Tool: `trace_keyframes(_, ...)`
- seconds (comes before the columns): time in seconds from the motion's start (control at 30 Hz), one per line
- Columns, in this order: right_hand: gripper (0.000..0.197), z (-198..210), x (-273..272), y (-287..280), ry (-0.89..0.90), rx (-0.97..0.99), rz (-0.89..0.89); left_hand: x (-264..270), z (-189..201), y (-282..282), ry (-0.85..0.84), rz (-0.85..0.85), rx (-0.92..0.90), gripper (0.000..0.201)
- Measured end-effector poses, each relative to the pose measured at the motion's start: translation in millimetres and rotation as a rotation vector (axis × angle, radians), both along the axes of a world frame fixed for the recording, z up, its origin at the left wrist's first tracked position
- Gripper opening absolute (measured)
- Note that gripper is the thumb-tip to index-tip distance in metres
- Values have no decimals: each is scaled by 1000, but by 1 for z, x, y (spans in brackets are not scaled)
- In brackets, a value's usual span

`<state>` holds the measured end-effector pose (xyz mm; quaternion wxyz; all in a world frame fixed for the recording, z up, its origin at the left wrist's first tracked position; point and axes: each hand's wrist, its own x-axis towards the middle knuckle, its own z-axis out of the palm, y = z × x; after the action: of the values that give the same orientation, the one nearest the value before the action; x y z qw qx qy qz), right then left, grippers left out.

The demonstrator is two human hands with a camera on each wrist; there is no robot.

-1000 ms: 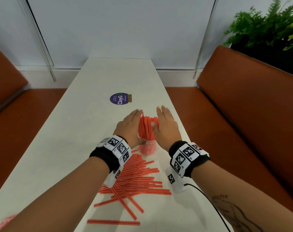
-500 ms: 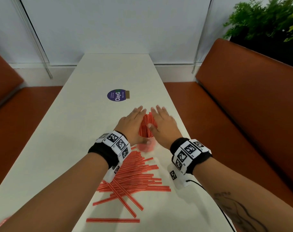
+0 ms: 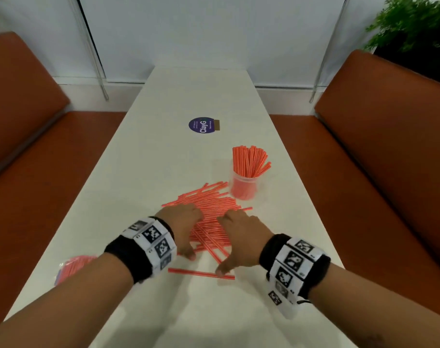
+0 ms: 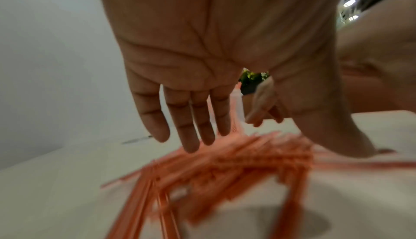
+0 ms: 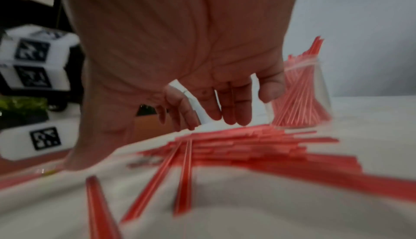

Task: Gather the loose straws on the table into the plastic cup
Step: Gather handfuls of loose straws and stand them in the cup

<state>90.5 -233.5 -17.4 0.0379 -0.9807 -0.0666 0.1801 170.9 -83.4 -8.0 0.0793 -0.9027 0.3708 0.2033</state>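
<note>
A clear plastic cup stands on the white table, packed with upright red striped straws; the right wrist view shows the cup too. A pile of loose straws lies just in front of it. My left hand hovers palm down over the pile's left side, fingers straight. Over its right side is my right hand, fingers relaxed, thumb on a lone straw. Neither hand holds anything.
A round purple sticker sits further up the table. A bag of more straws lies near the table's left edge under my left forearm. Orange benches flank the table, with a plant at back right.
Both hands have let go of the straws in the cup and come back toward me, down over the loose pile. The cup now stands alone.
</note>
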Motion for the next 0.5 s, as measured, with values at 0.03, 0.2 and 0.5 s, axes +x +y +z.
trace_keyframes(0.03, 98, -7, 1, 6, 2, -35, 14, -5, -7, 2, -17, -28, 15, 85)
trace_keyframes(0.2, 74, -16, 10, 19, -22, 1, -10, -19, -24, 11, -74, -7, -29, 83)
trace_keyframes(0.5, 73, -17, 10, 19, 37, 97, 1, -24, -32, 19, -106, -21, -75, 69)
